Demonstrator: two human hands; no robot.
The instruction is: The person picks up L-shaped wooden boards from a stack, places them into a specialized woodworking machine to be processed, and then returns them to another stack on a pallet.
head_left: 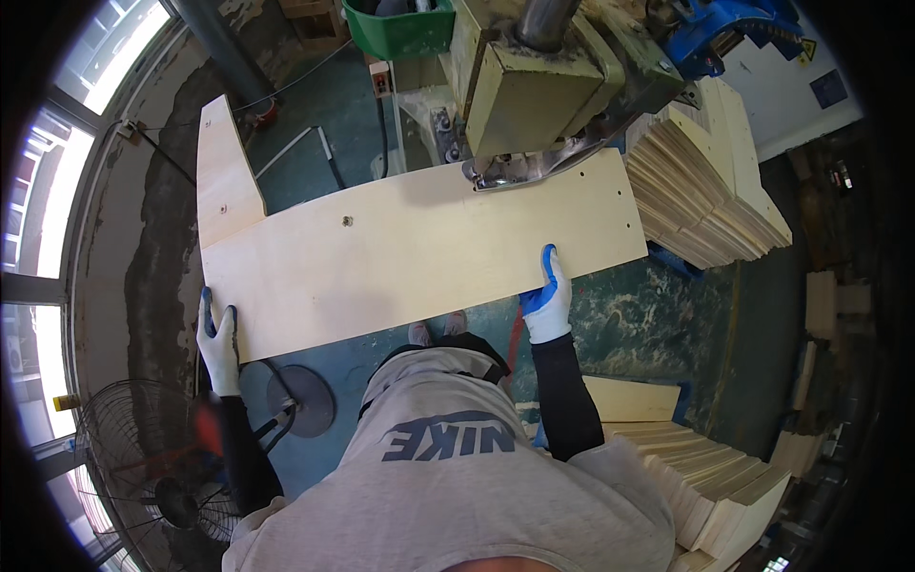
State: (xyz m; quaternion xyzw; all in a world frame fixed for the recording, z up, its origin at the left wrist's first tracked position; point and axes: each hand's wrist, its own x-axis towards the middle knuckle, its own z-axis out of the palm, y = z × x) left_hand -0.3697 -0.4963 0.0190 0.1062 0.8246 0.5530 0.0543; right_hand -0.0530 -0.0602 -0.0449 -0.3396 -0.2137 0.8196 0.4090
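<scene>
A large L-shaped plywood panel (pixel 381 257) lies level in front of me, its short arm reaching away at the far left. Small holes dot its right end, and metal fittings sit in the left part. My left hand (pixel 219 341), in a white and blue glove, grips the near left corner. The near edge toward the right is held by my right hand (pixel 547 303), gloved alike, thumb on top and fingers hidden underneath. At the far edge, the metal head (pixel 529 170) of a green machine (pixel 543 95) sits over the panel.
Stacked plywood panels (pixel 705 181) stand at the far right, with another stack (pixel 705 477) at the near right. A wire-caged fan (pixel 172 486) is at the near left beside a round grey base (pixel 300 400). A green bin (pixel 400 29) sits beyond the panel.
</scene>
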